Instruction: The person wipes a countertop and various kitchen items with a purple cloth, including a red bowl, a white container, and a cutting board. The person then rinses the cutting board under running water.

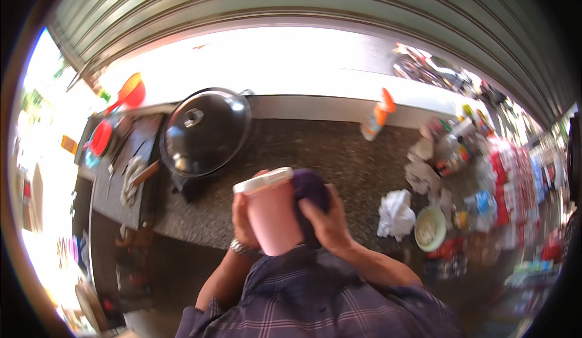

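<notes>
A pink plastic container (275, 217) with a white lid (263, 181) is held in front of my chest, slightly tilted. My left hand (245, 220), with a metal watch on its wrist, grips it from the left side. My right hand (325, 220) holds a dark purple cloth (311, 192) against the container's right side. Both hands are above the near edge of a speckled stone counter (318, 142). The fingers behind the container are mostly hidden.
A large dark lidded pan (207, 131) stands at the left, beside a board (120, 183) with a rag. An orange-topped spray bottle (377, 117) stands at the counter's back. Crumpled white cloth (396, 215), a pale green bowl (429, 229) and packaged goods (511, 183) lie right.
</notes>
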### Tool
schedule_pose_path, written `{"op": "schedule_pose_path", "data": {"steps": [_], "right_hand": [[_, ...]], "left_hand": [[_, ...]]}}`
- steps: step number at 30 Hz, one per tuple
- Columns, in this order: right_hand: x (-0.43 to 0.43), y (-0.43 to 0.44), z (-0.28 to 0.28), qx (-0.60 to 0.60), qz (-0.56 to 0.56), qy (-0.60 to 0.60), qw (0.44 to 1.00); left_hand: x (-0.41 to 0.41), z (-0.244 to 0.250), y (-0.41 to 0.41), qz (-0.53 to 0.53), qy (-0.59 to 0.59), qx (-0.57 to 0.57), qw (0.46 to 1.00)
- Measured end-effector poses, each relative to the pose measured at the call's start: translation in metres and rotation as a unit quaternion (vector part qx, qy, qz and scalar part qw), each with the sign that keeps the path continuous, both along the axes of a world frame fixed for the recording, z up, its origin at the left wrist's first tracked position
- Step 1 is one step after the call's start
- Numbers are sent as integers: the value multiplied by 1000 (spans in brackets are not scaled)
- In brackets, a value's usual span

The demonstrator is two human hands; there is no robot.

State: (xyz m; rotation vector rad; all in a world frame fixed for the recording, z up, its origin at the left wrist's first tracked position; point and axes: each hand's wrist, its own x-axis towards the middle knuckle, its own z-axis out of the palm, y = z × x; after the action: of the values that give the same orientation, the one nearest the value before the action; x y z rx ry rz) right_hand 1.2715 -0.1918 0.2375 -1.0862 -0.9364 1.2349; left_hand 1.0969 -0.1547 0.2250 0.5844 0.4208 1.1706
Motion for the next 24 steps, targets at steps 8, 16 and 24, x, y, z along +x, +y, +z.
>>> {"op": "schedule_pose_path", "data": {"steps": [8, 16, 24], "right_hand": [[28, -7, -59, 171, 18, -251, 953], [91, 2, -145, -34, -171, -287, 942], [218, 52, -195, -134, -208, -582, 775]], "left_hand": [[3, -42, 10, 236, 279, 36, 930], [28, -30, -9, 193, 355, 89, 910], [21, -45, -13, 167, 405, 63, 897]]}}
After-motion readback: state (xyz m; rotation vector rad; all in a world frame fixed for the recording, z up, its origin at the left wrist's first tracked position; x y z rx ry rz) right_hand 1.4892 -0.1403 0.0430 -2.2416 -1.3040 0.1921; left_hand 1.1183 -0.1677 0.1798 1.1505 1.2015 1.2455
